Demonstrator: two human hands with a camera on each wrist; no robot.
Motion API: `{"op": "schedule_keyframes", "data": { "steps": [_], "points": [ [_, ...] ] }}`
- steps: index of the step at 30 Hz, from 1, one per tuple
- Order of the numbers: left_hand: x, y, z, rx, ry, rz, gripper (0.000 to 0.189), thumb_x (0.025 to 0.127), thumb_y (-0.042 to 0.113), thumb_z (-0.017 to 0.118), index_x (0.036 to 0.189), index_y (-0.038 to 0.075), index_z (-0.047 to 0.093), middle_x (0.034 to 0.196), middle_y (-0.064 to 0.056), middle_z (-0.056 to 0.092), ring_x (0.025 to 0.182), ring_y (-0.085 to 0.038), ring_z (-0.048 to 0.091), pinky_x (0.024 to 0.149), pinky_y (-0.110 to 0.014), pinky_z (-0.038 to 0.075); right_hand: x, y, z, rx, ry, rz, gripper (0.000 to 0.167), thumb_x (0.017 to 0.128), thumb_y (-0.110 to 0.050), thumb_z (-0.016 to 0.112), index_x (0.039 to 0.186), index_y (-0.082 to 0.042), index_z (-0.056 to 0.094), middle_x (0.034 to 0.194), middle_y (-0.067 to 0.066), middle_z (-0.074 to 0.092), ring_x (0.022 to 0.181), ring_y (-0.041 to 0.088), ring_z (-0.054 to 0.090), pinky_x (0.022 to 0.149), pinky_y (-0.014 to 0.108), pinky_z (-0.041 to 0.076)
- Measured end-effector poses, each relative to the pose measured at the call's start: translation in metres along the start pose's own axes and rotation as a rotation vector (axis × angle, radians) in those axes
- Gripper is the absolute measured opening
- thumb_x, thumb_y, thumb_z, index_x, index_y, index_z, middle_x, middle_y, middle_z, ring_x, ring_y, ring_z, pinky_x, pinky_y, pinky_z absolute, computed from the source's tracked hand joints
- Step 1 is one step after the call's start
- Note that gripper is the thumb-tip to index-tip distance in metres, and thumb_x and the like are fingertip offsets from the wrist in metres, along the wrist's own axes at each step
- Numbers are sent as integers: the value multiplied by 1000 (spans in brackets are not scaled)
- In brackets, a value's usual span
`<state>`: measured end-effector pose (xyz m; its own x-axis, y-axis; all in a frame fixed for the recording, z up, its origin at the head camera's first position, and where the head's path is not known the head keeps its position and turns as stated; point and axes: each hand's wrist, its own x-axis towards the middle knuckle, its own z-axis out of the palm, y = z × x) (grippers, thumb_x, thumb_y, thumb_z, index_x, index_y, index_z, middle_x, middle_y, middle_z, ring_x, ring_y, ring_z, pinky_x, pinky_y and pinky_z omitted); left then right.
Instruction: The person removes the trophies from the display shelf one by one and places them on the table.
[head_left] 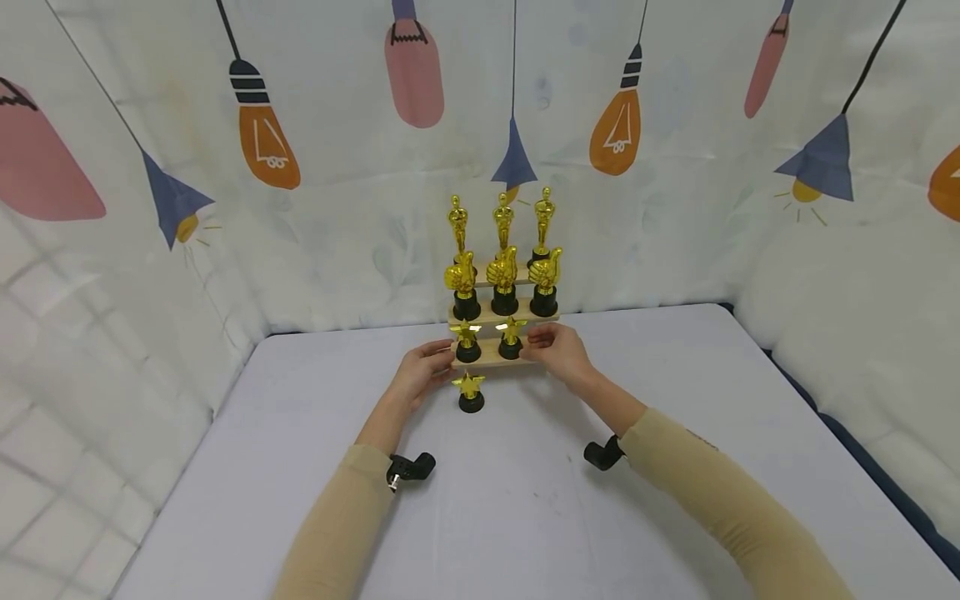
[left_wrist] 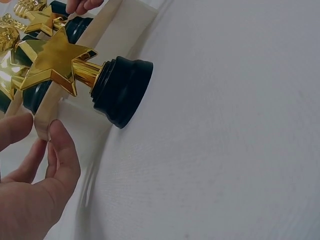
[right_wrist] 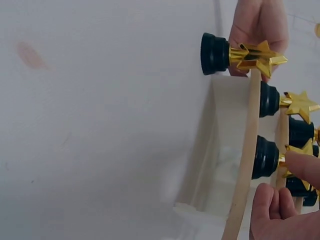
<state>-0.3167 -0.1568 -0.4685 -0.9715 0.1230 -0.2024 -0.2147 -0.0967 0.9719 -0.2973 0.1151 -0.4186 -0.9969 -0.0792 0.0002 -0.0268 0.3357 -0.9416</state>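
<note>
A wooden three-step display stand stands at the back of the table. My left hand pinches the left end of its lowest step between thumb and fingers. On that step are two gold star trophies with black bases. My right hand holds the right-hand star trophy, thumb by its stem and fingers curled near its base. The left star trophy stands beside my left fingers. Another star trophy stands upright on the table in front of the stand, untouched by either hand.
Three thumbs-up trophies fill the middle step, and three gold figure trophies stand on the top one. A white cloth covers the table. Behind it hangs a curtain printed with lamps and bulbs.
</note>
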Motion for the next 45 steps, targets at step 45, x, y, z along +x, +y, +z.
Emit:
{"op": "schedule_keyframes", "data": {
  "steps": [45],
  "points": [
    [0, -1, 0, -4, 10, 5, 47, 102, 4, 62, 147, -2, 50, 135, -18, 54, 110, -22, 58, 102, -39, 52, 19, 1, 15, -225, -7, -22, 48, 87, -16, 83, 125, 5, 65, 116, 17, 65, 104, 29, 60, 86, 40, 54]
  ]
}}
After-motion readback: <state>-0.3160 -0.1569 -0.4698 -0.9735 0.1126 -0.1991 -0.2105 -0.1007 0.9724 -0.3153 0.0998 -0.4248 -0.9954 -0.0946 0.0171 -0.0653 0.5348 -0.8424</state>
